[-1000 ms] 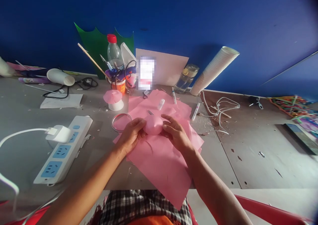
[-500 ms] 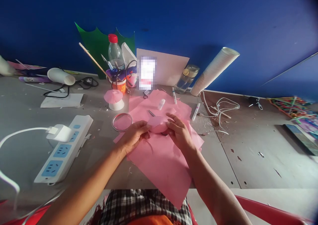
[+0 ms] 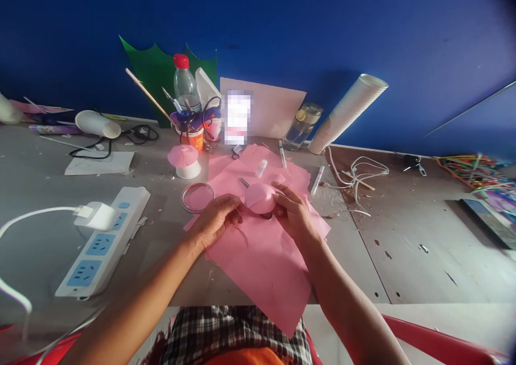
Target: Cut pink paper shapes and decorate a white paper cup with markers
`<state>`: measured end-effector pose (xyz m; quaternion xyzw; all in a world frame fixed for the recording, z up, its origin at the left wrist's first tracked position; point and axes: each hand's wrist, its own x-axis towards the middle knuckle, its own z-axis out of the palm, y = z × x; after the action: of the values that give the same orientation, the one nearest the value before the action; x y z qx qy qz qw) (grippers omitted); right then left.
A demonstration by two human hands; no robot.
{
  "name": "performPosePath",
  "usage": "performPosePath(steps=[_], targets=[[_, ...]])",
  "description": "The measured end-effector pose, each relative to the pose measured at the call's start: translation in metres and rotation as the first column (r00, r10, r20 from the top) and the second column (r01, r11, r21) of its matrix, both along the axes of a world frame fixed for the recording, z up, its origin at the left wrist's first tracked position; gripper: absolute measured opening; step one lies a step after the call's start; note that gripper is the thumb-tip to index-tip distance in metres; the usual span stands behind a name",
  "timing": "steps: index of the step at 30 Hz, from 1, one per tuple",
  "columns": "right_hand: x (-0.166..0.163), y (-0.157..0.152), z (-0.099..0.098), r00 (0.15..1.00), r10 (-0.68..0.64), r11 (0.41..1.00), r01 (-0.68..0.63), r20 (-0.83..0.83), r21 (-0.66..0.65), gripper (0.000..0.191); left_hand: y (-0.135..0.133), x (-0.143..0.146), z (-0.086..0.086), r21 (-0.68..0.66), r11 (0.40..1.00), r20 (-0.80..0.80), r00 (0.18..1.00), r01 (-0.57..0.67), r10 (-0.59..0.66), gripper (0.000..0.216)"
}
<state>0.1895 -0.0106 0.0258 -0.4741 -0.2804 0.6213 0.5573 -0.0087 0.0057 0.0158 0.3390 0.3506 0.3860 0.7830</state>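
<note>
A round piece of pink paper (image 3: 258, 197), with a crease and a slightly raised, cone-like shape, is above the pink sheets. My right hand (image 3: 293, 210) pinches its right edge between thumb and fingers. Close to the left edge is my left hand (image 3: 220, 219), fingers curled together; whether they touch the paper or hold anything is hidden. Scissors (image 3: 244, 182) lie partly under the round piece. Beneath everything spread several pink paper sheets (image 3: 266, 268). A white glue stick or cap (image 3: 262, 168) rests on them, beyond the hands.
Left of the sheets are a tape roll (image 3: 197, 198), a paper cup topped with pink paper (image 3: 187, 170) and a power strip (image 3: 102, 247). Markers (image 3: 317, 180) lie right. Behind stand a lit phone (image 3: 237, 117), a bottle (image 3: 186, 88) and stacked paper cups (image 3: 349, 112).
The round pink paper has shifted slightly right and turned, showing a crease more clearly. My left fingers now sit a little apart from its middle, while my right hand keeps its pinch.
</note>
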Motion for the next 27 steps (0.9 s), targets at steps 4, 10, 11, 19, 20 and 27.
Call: performPosePath(steps=[4,10,11,19,20,27], targets=[[0.000,0.000,-0.002,0.999,0.027,0.999,-0.028,-0.040,-0.015,0.044,-0.003,0.001,0.002,0.008,0.999,0.031,0.999,0.041,-0.042,0.027],[-0.008,-0.002,0.001,0.998,0.059,0.998,-0.058,-0.027,0.016,0.044,-0.007,0.004,0.006,-0.023,0.994,0.029,0.994,0.103,-0.102,0.024],[-0.009,-0.003,0.002,0.998,0.065,0.998,-0.064,-0.021,0.019,0.044,-0.007,0.005,0.007,-0.025,0.995,0.012,0.996,0.094,-0.094,0.023],[-0.009,-0.007,0.003,0.997,0.083,0.994,-0.082,-0.005,0.079,0.038,-0.005,0.006,0.003,0.009,0.999,-0.087,0.995,0.053,-0.052,0.026],[-0.008,-0.007,0.003,0.997,0.081,0.994,-0.081,0.002,0.079,0.039,-0.005,0.006,0.003,0.016,0.998,-0.090,0.994,0.056,-0.054,0.026],[-0.010,-0.008,0.008,0.993,0.110,0.993,-0.112,0.044,0.040,0.044,-0.005,0.007,0.004,0.035,0.998,-0.125,0.991,0.053,-0.048,0.027]])
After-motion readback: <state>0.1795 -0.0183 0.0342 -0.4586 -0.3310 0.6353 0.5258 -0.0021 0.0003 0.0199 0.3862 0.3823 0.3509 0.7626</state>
